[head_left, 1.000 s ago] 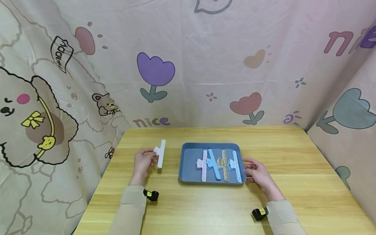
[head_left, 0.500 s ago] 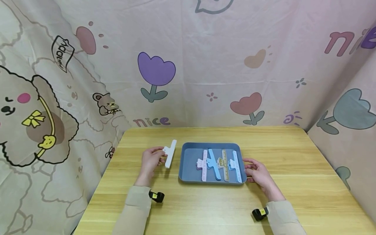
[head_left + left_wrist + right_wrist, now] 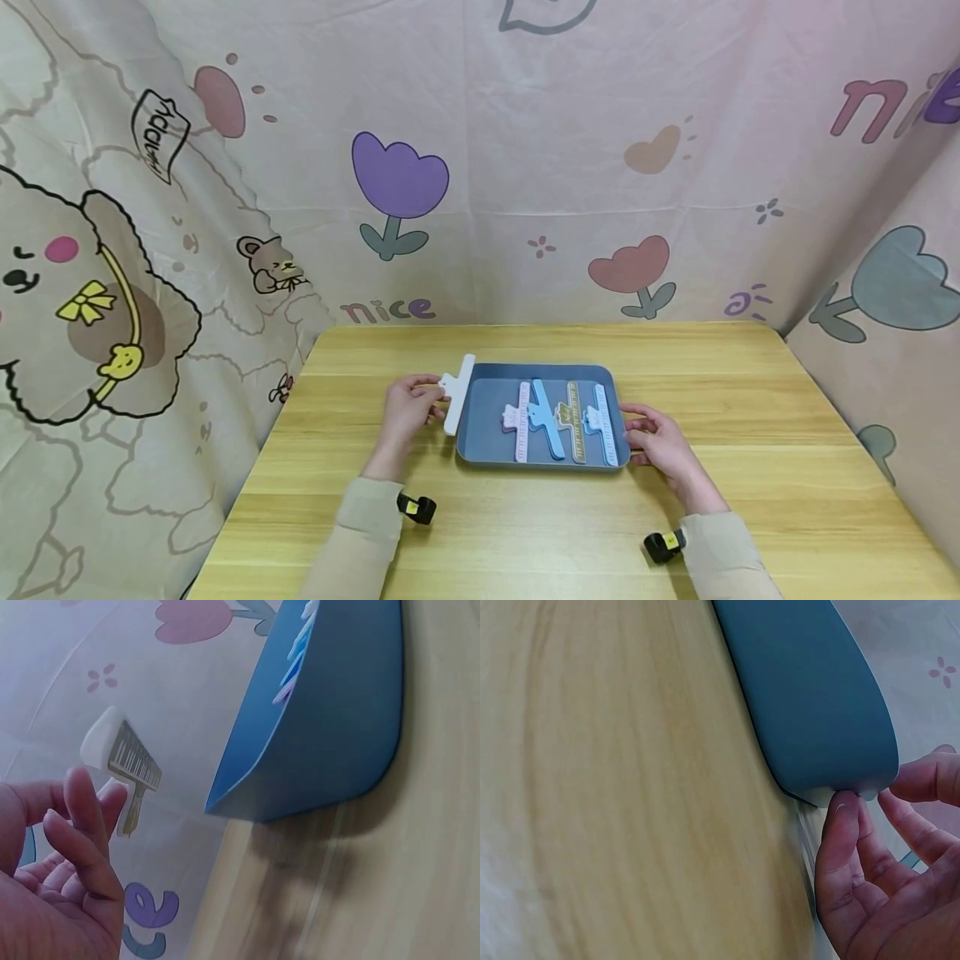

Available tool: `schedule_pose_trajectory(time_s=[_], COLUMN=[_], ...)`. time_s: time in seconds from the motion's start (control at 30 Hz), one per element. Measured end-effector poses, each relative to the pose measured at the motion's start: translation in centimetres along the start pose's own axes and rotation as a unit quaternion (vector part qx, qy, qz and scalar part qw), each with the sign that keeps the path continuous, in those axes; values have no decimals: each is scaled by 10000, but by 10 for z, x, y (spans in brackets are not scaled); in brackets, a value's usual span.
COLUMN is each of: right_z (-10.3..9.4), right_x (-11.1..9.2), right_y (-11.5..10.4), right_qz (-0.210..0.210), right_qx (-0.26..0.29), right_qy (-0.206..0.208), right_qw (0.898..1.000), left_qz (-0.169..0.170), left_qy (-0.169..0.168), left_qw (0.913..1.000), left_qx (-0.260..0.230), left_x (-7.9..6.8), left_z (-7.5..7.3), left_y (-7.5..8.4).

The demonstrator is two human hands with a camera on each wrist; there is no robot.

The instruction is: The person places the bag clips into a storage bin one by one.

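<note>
My left hand point(image 3: 408, 408) pinches a white wide-bar clip point(image 3: 460, 396) by its handle; the tilted bar overlaps the left rim of the grey-blue tray point(image 3: 480, 446). In the left wrist view this clip point(image 3: 136, 756) shows a ribbed inner face beyond my fingertips, raised above the table. Inside the tray several similar clips lie side by side: a pink one point(image 3: 522, 433), a blue one point(image 3: 549, 429), a gold-brown one point(image 3: 576, 429) and a pale blue one point(image 3: 606, 433). My right hand point(image 3: 660, 446) holds the tray's right end, fingertips against its outer wall point(image 3: 817, 705).
The wooden table point(image 3: 525, 542) runs back to a printed cloth point(image 3: 510, 167) with flowers and animals, which also hangs at both sides. A small black camera sits at each wrist, one left point(image 3: 418, 509) and one right point(image 3: 663, 547).
My left hand has carried the white clip to the right, up to the tray's left rim, and the bar has tilted more. The right hand, the tray and the clips inside stay put.
</note>
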State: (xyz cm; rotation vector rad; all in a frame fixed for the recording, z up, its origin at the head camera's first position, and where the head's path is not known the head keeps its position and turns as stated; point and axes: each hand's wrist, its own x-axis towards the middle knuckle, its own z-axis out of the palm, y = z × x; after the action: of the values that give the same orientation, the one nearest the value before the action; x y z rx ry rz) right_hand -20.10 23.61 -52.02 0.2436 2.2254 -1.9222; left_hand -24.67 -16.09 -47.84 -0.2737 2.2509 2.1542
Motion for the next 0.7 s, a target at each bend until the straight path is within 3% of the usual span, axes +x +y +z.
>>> schedule_pose_trajectory(time_s=[0.7], right_z=[-1], right_x=[0], right_y=[0], right_qz=[0], right_qx=[108], right_qy=[-38], right_qw=[9999], left_qz=[-177], left_qy=[-317], left_qw=[9988], left_qx=[328], left_x=[-7], left_z=[26], left_y=[-5])
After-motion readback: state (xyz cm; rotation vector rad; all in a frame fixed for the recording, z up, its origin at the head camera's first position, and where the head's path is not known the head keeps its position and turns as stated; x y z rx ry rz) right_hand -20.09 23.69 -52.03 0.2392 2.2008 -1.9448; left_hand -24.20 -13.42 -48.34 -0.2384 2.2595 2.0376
